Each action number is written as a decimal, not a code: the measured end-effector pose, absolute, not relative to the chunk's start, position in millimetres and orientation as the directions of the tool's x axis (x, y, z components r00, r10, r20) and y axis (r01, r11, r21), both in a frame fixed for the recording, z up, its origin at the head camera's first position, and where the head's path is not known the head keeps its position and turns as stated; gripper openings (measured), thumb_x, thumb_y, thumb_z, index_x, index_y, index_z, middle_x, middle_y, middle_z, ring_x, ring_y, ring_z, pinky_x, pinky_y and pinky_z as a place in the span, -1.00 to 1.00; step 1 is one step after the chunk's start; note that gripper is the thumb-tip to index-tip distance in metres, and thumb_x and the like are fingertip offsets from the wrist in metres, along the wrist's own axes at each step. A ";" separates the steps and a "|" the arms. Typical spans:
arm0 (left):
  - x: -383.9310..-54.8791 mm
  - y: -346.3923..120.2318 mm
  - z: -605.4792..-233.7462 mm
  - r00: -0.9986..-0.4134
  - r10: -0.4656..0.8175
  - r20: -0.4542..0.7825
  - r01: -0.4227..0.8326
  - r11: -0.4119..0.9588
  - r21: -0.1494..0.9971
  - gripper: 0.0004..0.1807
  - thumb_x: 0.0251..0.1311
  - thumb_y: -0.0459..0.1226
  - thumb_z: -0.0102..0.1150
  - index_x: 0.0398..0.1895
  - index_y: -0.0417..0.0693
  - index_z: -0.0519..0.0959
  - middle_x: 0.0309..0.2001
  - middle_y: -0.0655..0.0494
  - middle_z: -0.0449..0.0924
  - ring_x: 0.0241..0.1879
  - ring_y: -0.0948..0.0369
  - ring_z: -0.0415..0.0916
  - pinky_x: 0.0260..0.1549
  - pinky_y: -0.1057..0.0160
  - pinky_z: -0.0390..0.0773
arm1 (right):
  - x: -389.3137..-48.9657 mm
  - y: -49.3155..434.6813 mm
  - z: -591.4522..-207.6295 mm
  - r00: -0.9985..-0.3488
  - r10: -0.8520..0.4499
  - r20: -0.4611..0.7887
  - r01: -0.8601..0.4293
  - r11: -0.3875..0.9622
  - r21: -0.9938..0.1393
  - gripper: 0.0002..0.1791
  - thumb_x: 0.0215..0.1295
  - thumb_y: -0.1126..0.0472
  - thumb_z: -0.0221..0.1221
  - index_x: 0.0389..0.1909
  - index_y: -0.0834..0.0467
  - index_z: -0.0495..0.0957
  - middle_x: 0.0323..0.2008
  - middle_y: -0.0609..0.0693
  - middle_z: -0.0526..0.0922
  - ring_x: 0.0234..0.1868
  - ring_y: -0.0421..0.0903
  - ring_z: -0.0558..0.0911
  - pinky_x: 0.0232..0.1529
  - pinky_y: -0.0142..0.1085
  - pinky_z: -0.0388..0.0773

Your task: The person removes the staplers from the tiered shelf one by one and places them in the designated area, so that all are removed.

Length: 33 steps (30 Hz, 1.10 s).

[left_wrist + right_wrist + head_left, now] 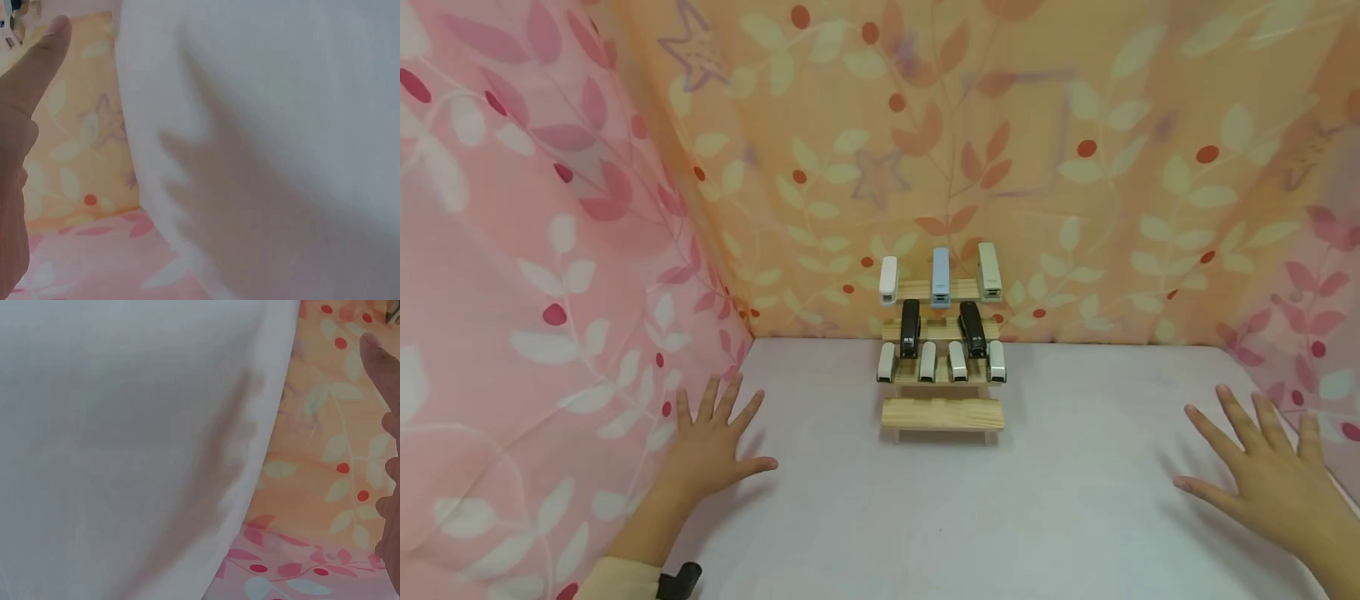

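Note:
My left hand (pixel 706 446) hovers over the left part of the table, fingers straight and spread, holding nothing. Over on the right, my right hand (pixel 1270 475) has its fingers fanned out the same way, with nothing in it. Between and beyond both hands stands a tiered wooden rack (pixel 943 413) of staplers. Its top step carries a white stapler (pixel 888 279), a light blue stapler (pixel 941 275) and a pale green stapler (pixel 989 271). Below them lean two black ones, a left black stapler (pixel 910 327) and a right black stapler (pixel 972 329). Several small white staplers (pixel 928 361) line the step beneath.
A white cloth (pixel 820 508) covers the table. Behind the rack hangs an orange leaf-patterned curtain (pixel 820 167), with a pink patterned curtain (pixel 497 275) along the left. A black wrist device (pixel 679 580) sits by the left sleeve. Hand shadows fall on the cloth.

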State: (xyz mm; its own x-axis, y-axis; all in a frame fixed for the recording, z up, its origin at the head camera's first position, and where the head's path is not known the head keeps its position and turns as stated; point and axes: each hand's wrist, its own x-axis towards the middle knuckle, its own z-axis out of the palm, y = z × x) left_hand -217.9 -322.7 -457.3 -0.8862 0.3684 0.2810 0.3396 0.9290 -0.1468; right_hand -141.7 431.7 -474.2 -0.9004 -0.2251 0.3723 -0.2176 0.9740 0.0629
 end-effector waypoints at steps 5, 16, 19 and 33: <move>-218.7 -304.8 -459.8 -0.889 0.378 0.260 0.359 0.926 -0.118 0.22 -0.06 0.58 0.16 0.62 0.17 0.17 0.65 -0.20 -0.15 0.63 -0.22 -0.48 0.37 -0.59 -0.52 | -143.0 427.2 -475.8 -0.900 -0.224 0.373 -0.227 0.973 0.036 0.23 0.07 -0.43 0.36 0.66 -0.21 -0.09 0.66 0.08 -0.39 0.59 0.14 -0.58 0.32 0.40 -0.84; -224.9 -286.6 -464.7 -0.887 0.380 0.263 0.385 0.922 -0.036 0.20 -0.07 0.46 0.34 0.61 0.14 0.20 0.65 -0.21 -0.14 0.61 -0.29 -0.33 0.35 -0.63 -0.43 | -146.4 417.8 -473.9 -0.892 -0.228 0.391 -0.268 0.962 -0.050 0.22 0.10 -0.34 0.40 0.66 -0.14 -0.08 0.65 0.15 -0.38 0.60 0.20 -0.53 0.33 0.43 -0.80; -225.3 -280.5 -465.7 -0.894 0.376 0.244 0.395 0.918 0.031 0.20 -0.06 0.41 0.38 0.61 0.13 0.18 0.65 -0.21 -0.13 0.61 -0.28 -0.35 0.36 -0.61 -0.49 | -147.6 414.6 -474.6 -0.892 -0.227 0.391 -0.282 0.955 -0.088 0.21 0.11 -0.30 0.41 0.66 -0.12 -0.06 0.65 0.18 -0.36 0.60 0.22 -0.51 0.32 0.42 -0.80; -232.4 -256.6 -483.0 -0.883 0.403 0.243 0.459 0.849 0.263 0.16 0.03 0.41 0.32 0.64 0.19 0.11 0.66 -0.10 -0.14 0.62 -0.24 -0.28 0.38 -0.59 -0.34 | -159.9 389.8 -466.7 -0.879 -0.215 0.426 -0.340 0.909 -0.242 0.12 0.14 -0.15 0.46 0.64 -0.05 0.06 0.65 0.21 -0.18 0.64 0.23 -0.35 0.43 0.35 -0.75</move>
